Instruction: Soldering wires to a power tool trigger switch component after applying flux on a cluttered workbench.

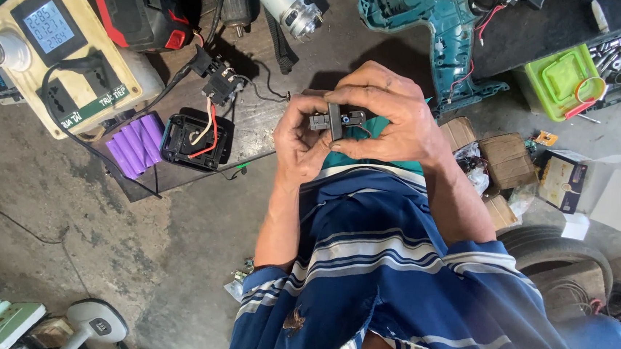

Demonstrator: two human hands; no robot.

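A small black plastic switch part with thin wires [336,119] is held up close in front of the chest, so it can be seen well. It is pinched tight from both sides by the left hand [297,141] and the right hand [394,118], above the striped blue shirt [391,275]. A teal plastic drill shell [437,30] is left lying open on the dark bench [334,45] just behind.

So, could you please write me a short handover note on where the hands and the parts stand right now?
Left hand: grips the left end of a small black switch part, held up in front of the chest.
Right hand: pinches the same part from above and the right; thin wires trail from it.
On the floor board: a black battery case lies open with red and white wires showing, a purple cell pack beside it. The teal drill shell lies opened, a silver motor apart from it.
Done: drill and battery case taken apart.
Left: nothing is put back together yet.
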